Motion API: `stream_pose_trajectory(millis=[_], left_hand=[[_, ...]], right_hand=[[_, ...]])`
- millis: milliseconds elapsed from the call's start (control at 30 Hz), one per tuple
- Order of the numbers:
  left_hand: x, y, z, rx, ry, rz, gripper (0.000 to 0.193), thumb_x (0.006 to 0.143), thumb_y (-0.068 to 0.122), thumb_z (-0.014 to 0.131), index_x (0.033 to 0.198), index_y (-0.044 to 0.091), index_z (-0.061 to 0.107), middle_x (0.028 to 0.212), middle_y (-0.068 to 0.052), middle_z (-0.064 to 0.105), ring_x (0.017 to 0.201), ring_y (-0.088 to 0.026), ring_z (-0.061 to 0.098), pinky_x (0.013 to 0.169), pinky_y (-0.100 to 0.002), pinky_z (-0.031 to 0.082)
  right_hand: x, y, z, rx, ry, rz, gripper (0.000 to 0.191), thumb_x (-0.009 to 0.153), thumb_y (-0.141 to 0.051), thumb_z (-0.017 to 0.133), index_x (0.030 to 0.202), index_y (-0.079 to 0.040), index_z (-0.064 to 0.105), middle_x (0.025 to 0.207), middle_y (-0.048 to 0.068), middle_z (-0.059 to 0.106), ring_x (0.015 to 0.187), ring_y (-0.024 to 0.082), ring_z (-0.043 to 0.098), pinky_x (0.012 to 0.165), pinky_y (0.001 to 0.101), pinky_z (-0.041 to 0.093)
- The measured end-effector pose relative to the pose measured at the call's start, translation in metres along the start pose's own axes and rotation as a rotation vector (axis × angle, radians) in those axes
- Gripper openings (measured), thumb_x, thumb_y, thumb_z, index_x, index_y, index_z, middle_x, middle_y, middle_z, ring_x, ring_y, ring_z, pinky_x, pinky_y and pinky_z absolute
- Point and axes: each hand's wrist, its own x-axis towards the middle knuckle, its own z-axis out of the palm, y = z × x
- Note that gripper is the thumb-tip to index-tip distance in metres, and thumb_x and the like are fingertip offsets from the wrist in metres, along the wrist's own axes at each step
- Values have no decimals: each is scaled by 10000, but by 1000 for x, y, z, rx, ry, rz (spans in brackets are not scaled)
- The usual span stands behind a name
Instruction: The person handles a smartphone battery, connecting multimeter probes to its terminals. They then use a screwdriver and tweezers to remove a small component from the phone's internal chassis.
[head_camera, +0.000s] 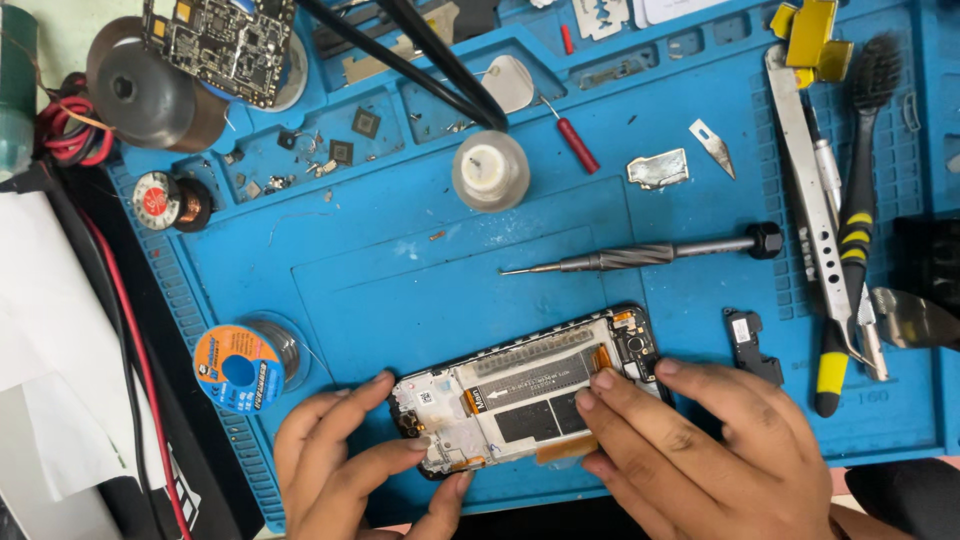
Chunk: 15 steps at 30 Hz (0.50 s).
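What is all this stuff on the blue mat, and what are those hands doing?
The picture comes from a camera worn on a person's head, looking down at their own two bare hands. There is no robot here.

Both hands rest on an opened phone with its back taken off, so you can see its insides. The left hand grips its left end, and the right hand presses fingers on its middle and right side.

The phone lies on a blue work mat. Around it are a small screwdriver, a spool of solder wire, a little round jar, a brush, metal tweezers, a small black phone part, and a green circuit board at the top.
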Motion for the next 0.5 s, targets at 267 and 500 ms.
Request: stream_pose_trajectory(millis=[267,500], left_hand=[[-1,3,-1,9,-30,-39,395,597,281,926,865,168,659,1277,-139,661,1235,-324,549,1083,-466,440],[-1,1,0,-33,-3,-22,401,555,236,924,867,156,685,1263,-149,672,1188,-336,570,1045,-454,461]], right_hand=[[-7,4,1,61,10,36,341,830,-323,776,1123,-149,753,1188,5,722,1150,242,571,912,399,513],[20,-3,-39,77,-64,436,223,813,-101,766,1027,-52,727,1020,89,758,989,253,752,906,396,576]])
